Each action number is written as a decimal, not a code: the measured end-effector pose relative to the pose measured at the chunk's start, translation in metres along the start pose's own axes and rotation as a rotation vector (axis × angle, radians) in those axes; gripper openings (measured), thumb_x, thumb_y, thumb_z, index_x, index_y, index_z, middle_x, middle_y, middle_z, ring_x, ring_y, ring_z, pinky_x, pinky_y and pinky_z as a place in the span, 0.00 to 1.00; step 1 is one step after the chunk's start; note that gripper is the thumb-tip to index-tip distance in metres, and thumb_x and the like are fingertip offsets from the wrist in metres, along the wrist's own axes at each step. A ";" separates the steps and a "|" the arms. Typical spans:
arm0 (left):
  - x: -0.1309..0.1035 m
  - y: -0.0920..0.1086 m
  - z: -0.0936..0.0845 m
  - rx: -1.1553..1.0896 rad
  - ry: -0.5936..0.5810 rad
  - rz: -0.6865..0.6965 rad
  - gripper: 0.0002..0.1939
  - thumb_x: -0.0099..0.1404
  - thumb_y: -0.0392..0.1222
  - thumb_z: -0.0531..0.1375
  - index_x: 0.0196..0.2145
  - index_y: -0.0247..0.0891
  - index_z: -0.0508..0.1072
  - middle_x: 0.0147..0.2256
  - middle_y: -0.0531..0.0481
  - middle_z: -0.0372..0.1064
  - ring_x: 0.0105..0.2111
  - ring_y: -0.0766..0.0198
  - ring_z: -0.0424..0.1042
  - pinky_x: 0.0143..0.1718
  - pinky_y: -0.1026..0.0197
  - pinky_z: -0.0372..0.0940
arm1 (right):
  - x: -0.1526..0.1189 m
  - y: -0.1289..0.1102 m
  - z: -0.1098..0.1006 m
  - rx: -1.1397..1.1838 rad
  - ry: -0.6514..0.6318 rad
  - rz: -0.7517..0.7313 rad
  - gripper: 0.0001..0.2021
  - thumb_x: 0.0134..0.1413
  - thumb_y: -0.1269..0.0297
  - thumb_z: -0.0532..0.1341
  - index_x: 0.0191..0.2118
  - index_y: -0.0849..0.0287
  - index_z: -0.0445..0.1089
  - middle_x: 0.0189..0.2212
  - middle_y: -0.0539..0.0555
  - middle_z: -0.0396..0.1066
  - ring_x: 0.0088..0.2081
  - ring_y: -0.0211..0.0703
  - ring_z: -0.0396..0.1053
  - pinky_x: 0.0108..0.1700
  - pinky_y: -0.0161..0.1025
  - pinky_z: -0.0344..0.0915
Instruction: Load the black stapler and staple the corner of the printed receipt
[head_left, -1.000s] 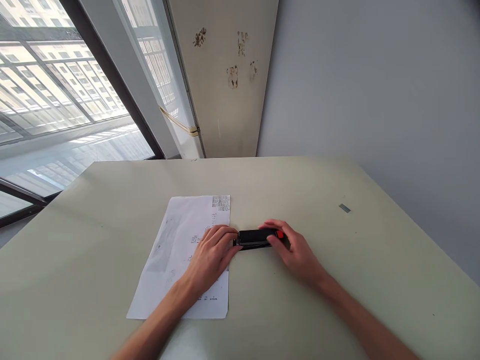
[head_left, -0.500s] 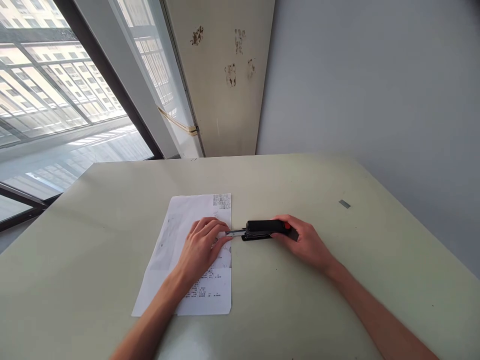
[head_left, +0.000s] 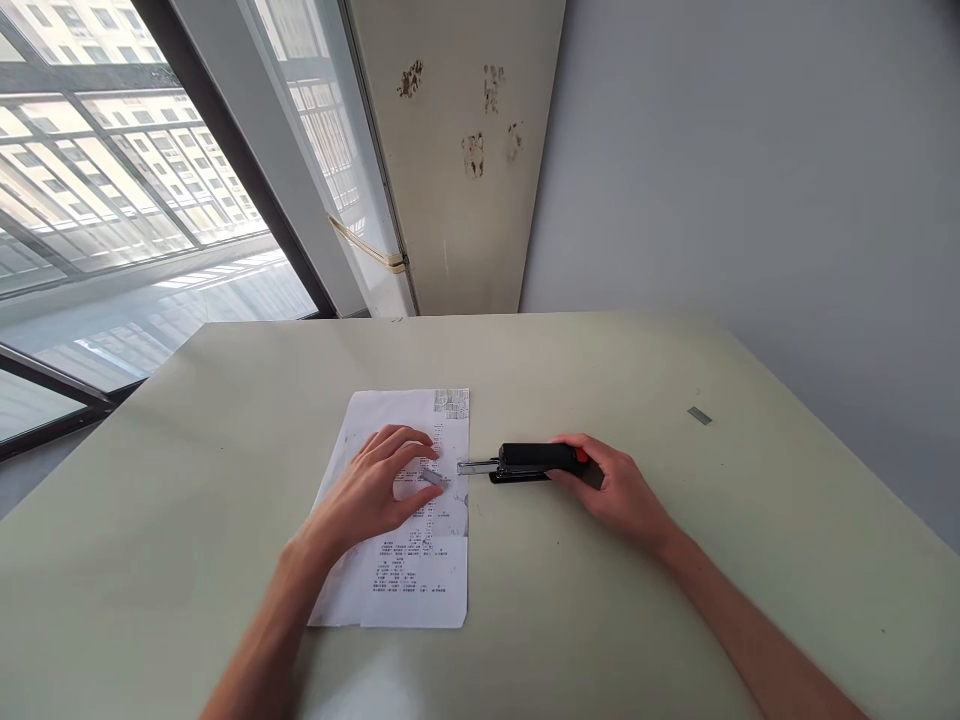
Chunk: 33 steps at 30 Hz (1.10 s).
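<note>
My right hand (head_left: pixel 611 485) is wrapped around the back end of a black stapler (head_left: pixel 532 458) with a red part near the fingers. A metal staple tray (head_left: pixel 477 467) sticks out of the stapler's front, its tip over the right edge of a printed paper sheet (head_left: pixel 420 585). Above the sheet, my left hand (head_left: pixel 375 480) is open, thumb and fingers apart. Between them shows a short grey strip of staples (head_left: pixel 431 478), close to the thumb tip; whether the thumb touches it I cannot tell.
Another small grey strip (head_left: pixel 699 415) lies toward the right of the pale table (head_left: pixel 600 620). Beyond the table stand a grey wall (head_left: pixel 735 170) and a stained beige panel (head_left: pixel 465 230). Windows (head_left: pixel 135 180) are at the left.
My left hand has drawn back leftward from the staple tray's tip and its fingers have spread. The grey strip now shows on the sheet. My right hand still grips the stapler.
</note>
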<state>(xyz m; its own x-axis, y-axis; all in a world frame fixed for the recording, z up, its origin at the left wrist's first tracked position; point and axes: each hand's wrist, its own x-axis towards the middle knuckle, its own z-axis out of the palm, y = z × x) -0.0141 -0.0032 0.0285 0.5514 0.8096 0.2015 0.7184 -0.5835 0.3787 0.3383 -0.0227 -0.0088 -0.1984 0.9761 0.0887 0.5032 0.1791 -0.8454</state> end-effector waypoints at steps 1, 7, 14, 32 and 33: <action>-0.001 -0.002 0.000 0.006 -0.014 -0.002 0.14 0.71 0.53 0.63 0.51 0.48 0.76 0.56 0.47 0.73 0.58 0.50 0.70 0.58 0.44 0.69 | 0.000 0.000 0.000 0.000 -0.002 0.001 0.15 0.65 0.49 0.62 0.52 0.47 0.73 0.46 0.53 0.78 0.43 0.50 0.73 0.44 0.45 0.73; 0.000 -0.001 0.001 -0.015 -0.029 0.001 0.10 0.75 0.51 0.59 0.42 0.46 0.77 0.55 0.47 0.73 0.58 0.52 0.70 0.57 0.47 0.69 | -0.001 -0.001 0.000 -0.022 0.002 0.000 0.15 0.65 0.48 0.62 0.52 0.47 0.73 0.45 0.53 0.78 0.42 0.50 0.73 0.42 0.45 0.73; 0.003 0.011 0.005 -0.064 0.050 -0.120 0.15 0.79 0.52 0.50 0.46 0.45 0.74 0.45 0.48 0.78 0.47 0.54 0.76 0.46 0.52 0.73 | -0.001 -0.002 0.001 -0.021 0.010 -0.010 0.14 0.65 0.49 0.62 0.51 0.47 0.73 0.44 0.53 0.78 0.41 0.50 0.72 0.41 0.44 0.72; 0.005 0.019 0.013 -0.198 0.096 -0.221 0.20 0.81 0.46 0.44 0.62 0.46 0.69 0.46 0.47 0.70 0.39 0.60 0.74 0.44 0.56 0.70 | -0.001 0.000 0.003 -0.033 -0.002 -0.016 0.13 0.66 0.50 0.62 0.51 0.47 0.73 0.45 0.53 0.78 0.41 0.49 0.71 0.44 0.44 0.71; 0.005 0.018 0.014 -0.201 0.085 -0.233 0.21 0.81 0.46 0.45 0.63 0.46 0.68 0.46 0.47 0.70 0.39 0.60 0.74 0.44 0.56 0.70 | -0.001 0.000 0.003 -0.031 -0.007 -0.009 0.13 0.66 0.50 0.62 0.52 0.48 0.73 0.45 0.53 0.78 0.41 0.48 0.71 0.43 0.43 0.71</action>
<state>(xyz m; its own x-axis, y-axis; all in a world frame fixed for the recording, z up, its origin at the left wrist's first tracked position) 0.0076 -0.0111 0.0240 0.3380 0.9274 0.1603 0.7184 -0.3643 0.5926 0.3361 -0.0244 -0.0100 -0.2087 0.9736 0.0925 0.5271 0.1916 -0.8279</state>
